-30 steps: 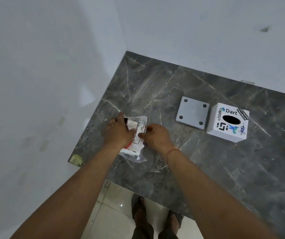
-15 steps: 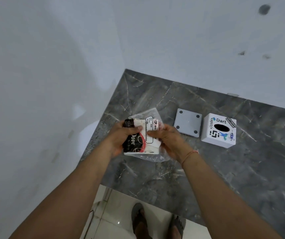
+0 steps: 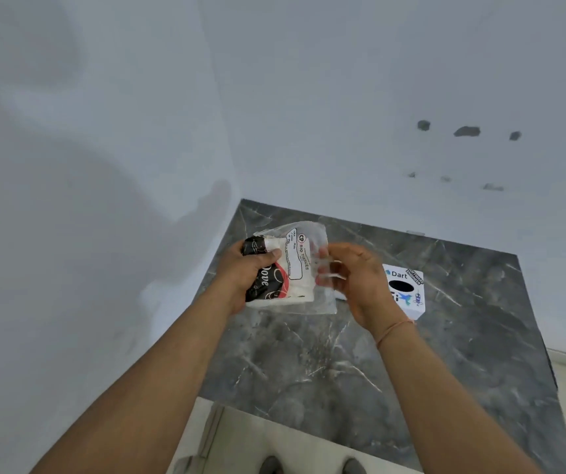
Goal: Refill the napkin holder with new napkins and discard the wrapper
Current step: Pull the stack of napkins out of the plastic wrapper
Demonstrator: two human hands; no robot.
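I hold a pack of napkins (image 3: 288, 275) in a clear plastic wrapper with black, red and white print, raised above the dark marble table (image 3: 343, 364). My left hand (image 3: 244, 271) grips the pack's left end. My right hand (image 3: 353, 278) pinches the loose clear wrapper at its right side. The white cube napkin holder (image 3: 408, 289), with a dark oval slot on top and stickers, stands on the table just right of my right hand, partly hidden by it.
White walls meet in a corner behind the table's far left. The grey lid plate seen earlier is hidden behind my right hand. The table's near edge ends above a pale tiled floor (image 3: 274, 446), where my feet show.
Both hands have lifted the napkin pack off the table and turned it upright. The right hand has shifted onto the loose wrapper. The camera has tilted up towards the wall.
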